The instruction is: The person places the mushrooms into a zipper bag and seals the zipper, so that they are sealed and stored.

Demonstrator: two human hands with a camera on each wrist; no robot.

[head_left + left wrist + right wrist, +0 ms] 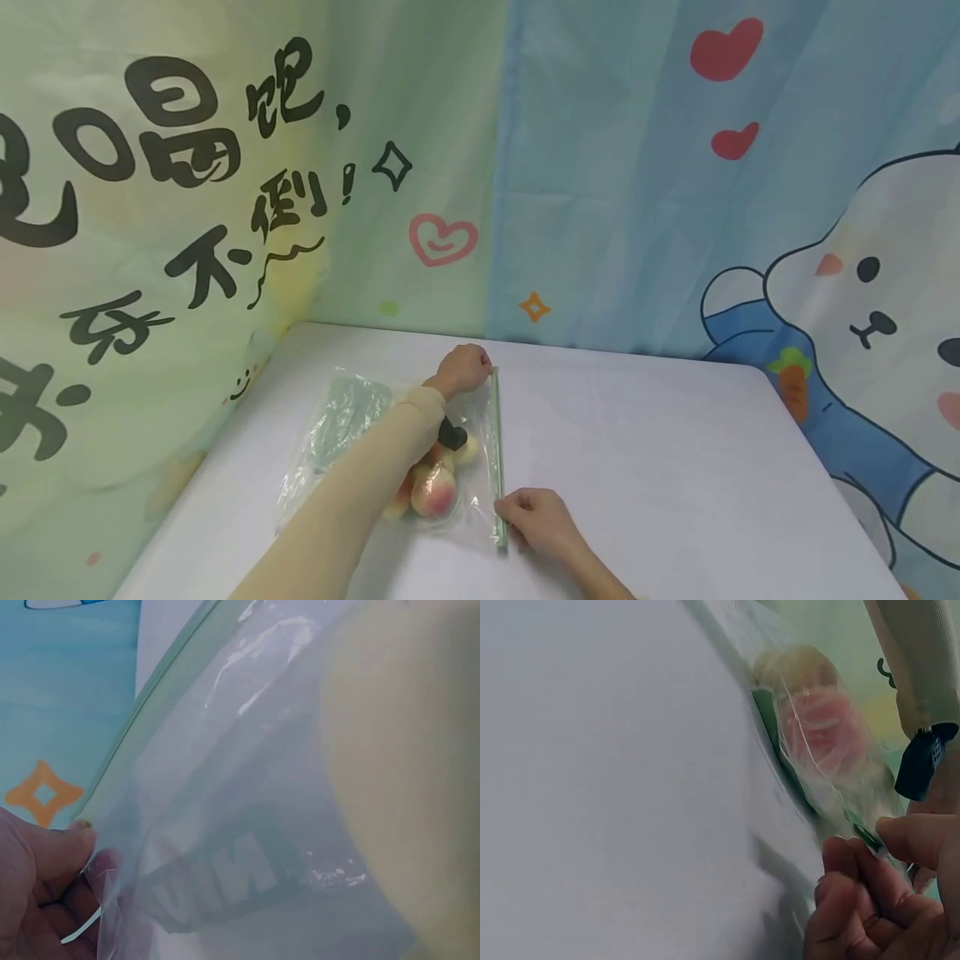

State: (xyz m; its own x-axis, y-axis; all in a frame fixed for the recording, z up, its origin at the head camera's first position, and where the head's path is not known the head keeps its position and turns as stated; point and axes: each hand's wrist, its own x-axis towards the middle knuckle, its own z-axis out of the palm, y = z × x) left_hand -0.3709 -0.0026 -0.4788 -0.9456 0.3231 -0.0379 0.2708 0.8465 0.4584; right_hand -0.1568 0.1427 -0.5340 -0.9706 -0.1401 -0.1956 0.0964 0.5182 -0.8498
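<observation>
A clear zip bag (474, 508) lies on the white table with its green zip strip (497, 450) running along the right side. Inside it are several peaches (434, 490), partly hidden by the left forearm. My left hand (461, 368) reaches across the bag and pinches the far end of the zip edge between thumb and fingers. At the near end, my right hand (542, 521) pinches the other corner of the strip. In the right wrist view, the green strip end sits between thumb and fingertips, beside a pink peach (825, 735).
The white table (637, 467) extends to the right of the bag. A printed curtain (600, 208) with hearts, lettering and a cartoon bear hangs behind and to the left. A dark wrist camera (452, 435) is strapped at the left wrist, over the bag.
</observation>
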